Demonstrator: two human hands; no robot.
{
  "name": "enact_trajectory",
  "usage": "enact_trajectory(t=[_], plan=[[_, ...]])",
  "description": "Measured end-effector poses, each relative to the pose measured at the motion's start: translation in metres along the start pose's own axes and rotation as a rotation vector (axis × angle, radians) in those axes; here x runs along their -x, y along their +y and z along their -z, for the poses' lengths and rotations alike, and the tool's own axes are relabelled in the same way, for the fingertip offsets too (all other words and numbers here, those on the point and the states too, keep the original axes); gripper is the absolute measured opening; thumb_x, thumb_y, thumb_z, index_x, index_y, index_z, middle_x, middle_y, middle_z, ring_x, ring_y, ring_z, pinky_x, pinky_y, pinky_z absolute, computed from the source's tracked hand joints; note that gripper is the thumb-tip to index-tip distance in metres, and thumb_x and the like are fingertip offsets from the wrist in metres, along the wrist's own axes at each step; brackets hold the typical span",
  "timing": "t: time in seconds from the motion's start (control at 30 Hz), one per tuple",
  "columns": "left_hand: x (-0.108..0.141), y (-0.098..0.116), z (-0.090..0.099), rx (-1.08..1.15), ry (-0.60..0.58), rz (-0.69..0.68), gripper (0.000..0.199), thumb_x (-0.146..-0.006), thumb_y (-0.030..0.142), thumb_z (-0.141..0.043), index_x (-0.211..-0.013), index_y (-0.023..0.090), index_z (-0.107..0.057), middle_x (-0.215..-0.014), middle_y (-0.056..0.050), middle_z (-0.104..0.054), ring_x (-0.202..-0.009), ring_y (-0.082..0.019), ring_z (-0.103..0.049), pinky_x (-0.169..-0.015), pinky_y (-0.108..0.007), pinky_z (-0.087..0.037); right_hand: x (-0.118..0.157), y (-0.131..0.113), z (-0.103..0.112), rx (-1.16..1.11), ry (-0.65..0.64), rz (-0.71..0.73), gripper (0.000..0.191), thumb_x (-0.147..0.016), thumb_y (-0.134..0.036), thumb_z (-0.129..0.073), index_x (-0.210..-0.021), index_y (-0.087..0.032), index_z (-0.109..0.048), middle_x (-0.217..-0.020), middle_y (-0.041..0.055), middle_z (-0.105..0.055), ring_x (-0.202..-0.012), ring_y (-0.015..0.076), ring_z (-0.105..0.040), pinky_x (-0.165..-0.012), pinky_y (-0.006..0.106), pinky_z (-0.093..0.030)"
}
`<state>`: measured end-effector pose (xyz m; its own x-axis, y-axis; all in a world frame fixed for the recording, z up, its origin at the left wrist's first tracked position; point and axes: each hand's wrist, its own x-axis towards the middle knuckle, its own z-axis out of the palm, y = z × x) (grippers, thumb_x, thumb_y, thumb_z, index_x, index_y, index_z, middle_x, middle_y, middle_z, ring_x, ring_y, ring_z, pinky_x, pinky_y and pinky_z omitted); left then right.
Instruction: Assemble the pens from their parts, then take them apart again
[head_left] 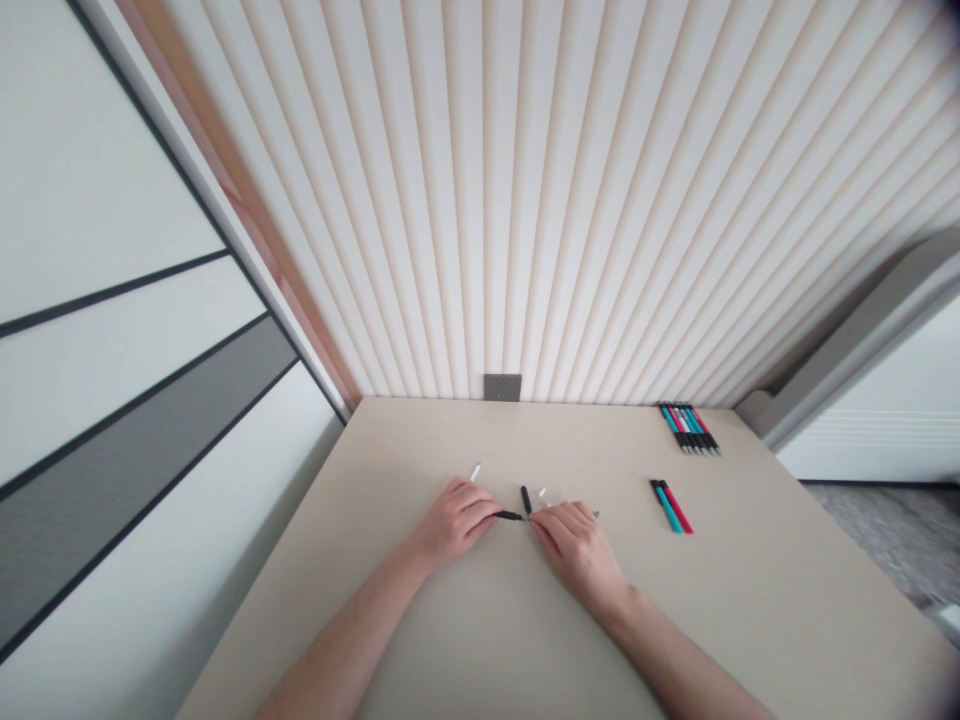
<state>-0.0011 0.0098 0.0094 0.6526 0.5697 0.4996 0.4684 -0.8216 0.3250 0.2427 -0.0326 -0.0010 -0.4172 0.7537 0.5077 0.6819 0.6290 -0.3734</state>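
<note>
My left hand (pixel 455 518) is closed on a thin black pen part (pixel 510 515), which points right toward my other hand. A white piece (pixel 475 471) shows just beyond the left fingers. My right hand (pixel 576 545) has its fingertips pinched at the tip of the black part; what they hold is too small to make out. Between the hands and slightly beyond them lies a short black piece (pixel 526 499). Small white or clear bits (pixel 543 494) are beside it, near the right knuckles.
Two capless barrels, one teal (pixel 668 508) and one red (pixel 678 507), lie to the right on the beige table (pixel 420 650). A row of several pens (pixel 688 430) is at the back right. A dark socket (pixel 502 387) sits on the ribbed wall behind.
</note>
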Motion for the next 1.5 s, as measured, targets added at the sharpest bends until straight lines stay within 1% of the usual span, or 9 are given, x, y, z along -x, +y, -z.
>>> enact_trajectory(t=[0.33, 0.53, 0.7, 0.87, 0.97, 1.03, 1.1, 1.3, 1.5], plan=[[0.001, 0.001, 0.005, 0.018, -0.085, -0.095, 0.015, -0.093, 0.019, -0.051, -0.097, 0.018, -0.065, -0.087, -0.006, -0.067, -0.083, -0.017, -0.060, -0.084, -0.036, -0.047, 0.001, -0.017, -0.002, 0.033, -0.025, 0.153, 0.015, -0.096, -0.014, -0.048, -0.100, -0.017, -0.062, -0.088, 0.0061, -0.068, -0.078, 0.0170, -0.059, -0.072, 0.033, -0.042], [-0.001, 0.003, 0.008, -0.015, -0.119, -0.132, 0.016, -0.094, 0.017, -0.051, -0.104, 0.019, -0.063, -0.090, -0.005, -0.067, -0.085, -0.017, -0.060, -0.085, -0.035, -0.048, 0.003, -0.030, 0.004, 0.049, -0.125, 0.432, 0.022, -0.096, -0.011, -0.046, -0.113, -0.015, -0.060, -0.093, 0.0071, -0.068, -0.078, 0.0165, -0.059, -0.073, 0.033, -0.045], [0.005, -0.010, 0.021, -0.112, 0.085, 0.017, 0.020, -0.092, 0.015, -0.054, -0.109, 0.020, -0.061, -0.096, -0.006, -0.066, -0.089, -0.018, -0.060, -0.086, -0.035, -0.049, 0.005, -0.037, 0.005, 0.048, -0.138, 0.564, 0.027, -0.094, -0.010, -0.050, -0.119, -0.010, -0.058, -0.089, 0.0070, -0.067, -0.074, 0.0158, -0.058, -0.068, 0.032, -0.045], [0.017, -0.030, 0.037, -0.170, 0.411, 0.238, 0.024, -0.092, 0.013, -0.051, -0.113, 0.019, -0.059, -0.102, -0.008, -0.063, -0.098, -0.020, -0.060, -0.088, -0.036, -0.050, 0.005, -0.031, 0.005, 0.057, -0.126, 0.511, 0.023, -0.095, -0.011, -0.048, -0.115, -0.013, -0.060, -0.085, 0.0064, -0.066, -0.073, 0.0155, -0.057, -0.068, 0.032, -0.046], [0.019, -0.036, 0.041, -0.178, 0.499, 0.296, 0.023, -0.092, 0.013, -0.049, -0.112, 0.019, -0.060, -0.101, -0.008, -0.063, -0.097, -0.020, -0.060, -0.088, -0.036, -0.050, 0.006, -0.027, 0.004, 0.053, -0.111, 0.483, 0.022, -0.095, -0.011, -0.049, -0.113, -0.013, -0.060, -0.085, 0.0064, -0.065, -0.074, 0.0156, -0.058, -0.069, 0.032, -0.045], [0.019, -0.035, 0.041, -0.172, 0.476, 0.305, 0.023, -0.093, 0.014, -0.049, -0.112, 0.019, -0.060, -0.101, -0.008, -0.063, -0.097, -0.020, -0.060, -0.088, -0.036, -0.050, 0.007, -0.026, 0.003, 0.049, -0.109, 0.461, 0.021, -0.095, -0.011, -0.050, -0.113, -0.014, -0.060, -0.085, 0.0064, -0.065, -0.074, 0.0157, -0.058, -0.069, 0.032, -0.045], [0.018, -0.031, 0.039, -0.155, 0.395, 0.282, 0.023, -0.093, 0.015, -0.049, -0.113, 0.019, -0.060, -0.101, -0.008, -0.063, -0.096, -0.020, -0.060, -0.088, -0.035, -0.050, 0.008, -0.024, 0.002, 0.032, -0.108, 0.426, 0.021, -0.095, -0.012, -0.049, -0.112, -0.015, -0.061, -0.086, 0.0063, -0.065, -0.075, 0.0159, -0.058, -0.070, 0.032, -0.046], [0.011, -0.011, 0.027, -0.088, 0.010, 0.086, 0.022, -0.093, 0.018, -0.052, -0.113, 0.022, -0.062, -0.096, -0.006, -0.065, -0.089, -0.018, -0.060, -0.083, -0.033, -0.050, 0.008, -0.018, 0.001, -0.045, -0.019, 0.133, 0.025, -0.095, -0.013, -0.049, -0.115, -0.019, -0.061, -0.094, 0.0075, -0.066, -0.083, 0.0178, -0.061, -0.075, 0.032, -0.049], [0.004, -0.003, 0.019, -0.050, -0.093, 0.024, 0.020, -0.091, 0.017, -0.056, -0.107, 0.023, -0.066, -0.093, -0.005, -0.066, -0.087, -0.017, -0.060, -0.083, -0.032, -0.048, 0.007, -0.010, -0.004, -0.137, 0.049, -0.077, 0.022, -0.097, -0.021, -0.046, -0.108, -0.021, -0.065, -0.096, 0.0082, -0.066, -0.085, 0.0185, -0.063, -0.078, 0.033, -0.052]])
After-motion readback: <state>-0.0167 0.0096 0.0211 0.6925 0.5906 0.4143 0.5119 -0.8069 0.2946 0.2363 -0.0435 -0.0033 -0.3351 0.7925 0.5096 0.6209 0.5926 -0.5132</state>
